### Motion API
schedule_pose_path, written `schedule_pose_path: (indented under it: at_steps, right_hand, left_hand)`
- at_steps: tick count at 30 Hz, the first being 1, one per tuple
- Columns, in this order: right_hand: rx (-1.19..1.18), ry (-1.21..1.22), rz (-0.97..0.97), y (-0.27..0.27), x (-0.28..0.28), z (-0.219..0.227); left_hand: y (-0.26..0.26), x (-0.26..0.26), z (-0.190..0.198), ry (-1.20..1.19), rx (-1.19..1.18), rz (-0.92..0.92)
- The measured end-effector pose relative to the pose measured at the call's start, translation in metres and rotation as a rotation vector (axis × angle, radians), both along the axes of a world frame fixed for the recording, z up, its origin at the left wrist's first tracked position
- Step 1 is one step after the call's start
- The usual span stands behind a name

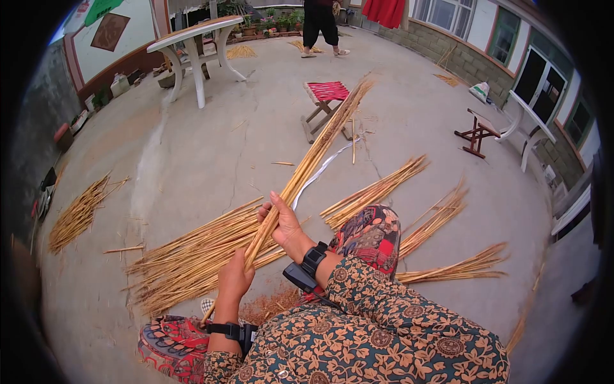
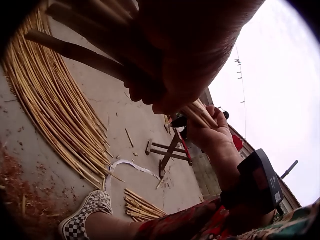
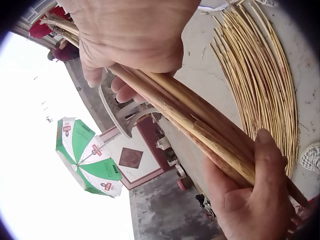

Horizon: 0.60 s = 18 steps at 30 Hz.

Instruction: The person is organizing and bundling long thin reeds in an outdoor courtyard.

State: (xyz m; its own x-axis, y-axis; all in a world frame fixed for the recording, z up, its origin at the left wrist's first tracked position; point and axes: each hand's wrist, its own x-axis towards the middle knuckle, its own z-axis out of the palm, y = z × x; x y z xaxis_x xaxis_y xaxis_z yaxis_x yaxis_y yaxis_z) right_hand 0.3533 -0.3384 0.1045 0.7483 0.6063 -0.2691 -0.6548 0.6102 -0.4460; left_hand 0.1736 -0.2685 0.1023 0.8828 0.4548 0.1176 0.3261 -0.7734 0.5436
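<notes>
A long bundle of straw-coloured stalks (image 1: 320, 146) slants up and away from the lap in the head view. Its lower end is gripped by the left hand (image 1: 235, 276); the right hand (image 1: 284, 224) holds it further up, fingers curled round it. The right wrist view shows the thick stalks (image 3: 195, 122) running between the right hand (image 3: 132, 35) above and the left hand (image 3: 255, 195) below, whose thumb lies along them. In the left wrist view the left hand (image 2: 185, 50) is dark and close, with the right hand (image 2: 212, 132) beyond it.
A large spread of stalks (image 1: 204, 256) lies on the ground ahead of the knees, with smaller piles (image 1: 377, 191) to the right and one (image 1: 83, 214) far left. A red-topped folding stool (image 1: 327, 93), a white strip (image 1: 323, 169), a white table (image 1: 195, 32) and a standing person (image 1: 320, 25) are further off.
</notes>
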Motion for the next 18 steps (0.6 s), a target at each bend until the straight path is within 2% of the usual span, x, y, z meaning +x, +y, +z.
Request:
schedule_pose_path:
  at_steps: [4, 7, 10, 18]
  right_hand:
    - [0.007, -0.004, 0.013, 0.001, -0.002, -0.006]
    - [-0.016, 0.038, -0.026, 0.002, -0.001, -0.013]
    - [-0.105, 0.070, -0.101, 0.003, 0.003, -0.017]
    - [-0.181, 0.161, -0.200, 0.003, 0.011, -0.024]
  left_hand:
    - [0.001, -0.002, 0.003, 0.108, 0.013, 0.006]
    - [-0.004, -0.001, 0.002, 0.052, 0.052, 0.007]
    - [-0.004, -0.002, -0.002, -0.126, 0.197, -0.111]
    - [0.000, -0.005, -0.003, -0.178, 0.308, -0.132]
